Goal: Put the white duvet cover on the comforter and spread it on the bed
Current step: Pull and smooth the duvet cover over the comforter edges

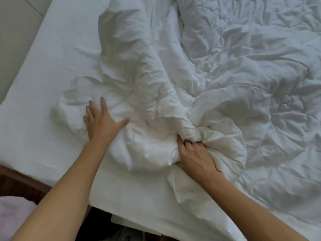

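A crumpled white duvet cover with the comforter bunched inside (173, 80) lies across the bed, covering its middle and right side. I cannot tell cover from comforter in the folds. My left hand (100, 120) rests flat with fingers spread on a puffy lump of the bedding near the bed's left part. My right hand (192, 152) grips a thick wad of the white fabric close to the near edge, fingers curled into the folds.
The white fitted sheet on the mattress (52, 58) shows bare on the left. A wooden bed frame (19, 181) runs along the near left edge. A pale pink cloth (13, 216) lies at the bottom left. Grey floor (15, 23) is beyond the bed's left side.
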A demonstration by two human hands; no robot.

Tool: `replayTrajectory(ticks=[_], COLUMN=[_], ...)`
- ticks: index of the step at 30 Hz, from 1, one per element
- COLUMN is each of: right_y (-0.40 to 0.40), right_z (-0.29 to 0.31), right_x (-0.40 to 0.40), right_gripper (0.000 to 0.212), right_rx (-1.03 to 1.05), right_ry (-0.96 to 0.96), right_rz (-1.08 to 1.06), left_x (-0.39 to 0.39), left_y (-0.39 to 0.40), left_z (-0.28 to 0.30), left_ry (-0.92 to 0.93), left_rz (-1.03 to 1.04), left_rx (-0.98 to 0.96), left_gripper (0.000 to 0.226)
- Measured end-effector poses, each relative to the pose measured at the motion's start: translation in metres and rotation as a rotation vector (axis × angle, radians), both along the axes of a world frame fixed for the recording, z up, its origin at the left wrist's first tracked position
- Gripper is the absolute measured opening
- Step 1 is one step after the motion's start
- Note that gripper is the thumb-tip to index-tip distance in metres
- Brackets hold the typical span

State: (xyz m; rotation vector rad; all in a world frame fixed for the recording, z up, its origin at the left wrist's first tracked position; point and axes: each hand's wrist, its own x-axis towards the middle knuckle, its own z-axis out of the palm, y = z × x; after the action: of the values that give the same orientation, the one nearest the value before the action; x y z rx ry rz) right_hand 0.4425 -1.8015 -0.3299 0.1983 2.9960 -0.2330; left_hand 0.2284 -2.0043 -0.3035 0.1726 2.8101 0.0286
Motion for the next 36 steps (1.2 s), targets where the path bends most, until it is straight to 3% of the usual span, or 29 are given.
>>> replayTrajectory(ticks=[2, 4, 6, 9, 11, 14, 16, 19, 21, 23, 25, 27, 31, 36], right_y=[-0.007, -0.011, -0.018, -0.057, -0.101, -0.152, -0.163, -0.161, -0.149, -0.128, -0.100, -0.067, 0.000, 0.053], right_z=[-0.007, -0.010, 0.002, 0.027, 0.048, 0.057, 0.047, 0.034, 0.039, 0.047, 0.045, 0.038, 0.028, 0.017], right_x=[-0.005, -0.013, -0.020, -0.020, -0.025, -0.050, -0.068, -0.074, -0.076, -0.082, -0.091, -0.104, -0.125, -0.173], right_gripper=[0.072, 0.062, 0.053, 0.053, 0.063, 0.060, 0.064, 0.094, 0.092, 0.075, 0.059, 0.049, 0.060, 0.082], right_rx=[-0.025, -0.085, -0.261, -0.600, -0.678, -0.651, -0.551, -0.408, -0.470, -0.551, -0.459, -0.350, -0.256, -0.141], right_ry=[0.008, 0.009, -0.053, -0.180, -0.183, -0.254, -0.411, -0.658, -0.577, -0.330, -0.004, 0.193, 0.181, 0.103], right_rz=[-0.047, -0.086, -0.116, -0.084, 0.083, 0.219, 0.280, 0.379, 0.326, 0.221, 0.130, -0.003, -0.207, -0.090], left_x=[-0.015, -0.013, -0.006, -0.010, -0.023, -0.025, -0.021, -0.027, -0.033, -0.038, -0.044, -0.053, -0.080, -0.140], left_y=[0.000, 0.000, -0.005, -0.041, -0.096, -0.185, -0.203, -0.180, -0.155, -0.134, -0.114, -0.094, -0.052, 0.013], left_z=[-0.006, -0.014, -0.016, 0.006, 0.033, 0.077, 0.082, 0.061, 0.047, 0.041, 0.034, 0.024, 0.004, -0.002], left_ry=[-0.031, 0.038, 0.085, 0.154, 0.209, 0.211, 0.121, -0.144, -0.154, 0.017, 0.168, 0.205, 0.224, 0.188], left_rz=[0.019, -0.094, -0.250, -0.289, -0.223, -0.081, -0.028, 0.012, 0.070, 0.067, 0.002, -0.038, -0.041, -0.019], left_rx=[0.018, 0.061, 0.088, 0.094, 0.026, -0.122, -0.186, -0.282, -0.234, -0.119, -0.029, 0.034, 0.097, 0.131], left_gripper=[0.108, 0.084, 0.055, 0.036, 0.038, 0.049, 0.052, 0.060, 0.058, 0.052, 0.052, 0.054, 0.058, 0.070])
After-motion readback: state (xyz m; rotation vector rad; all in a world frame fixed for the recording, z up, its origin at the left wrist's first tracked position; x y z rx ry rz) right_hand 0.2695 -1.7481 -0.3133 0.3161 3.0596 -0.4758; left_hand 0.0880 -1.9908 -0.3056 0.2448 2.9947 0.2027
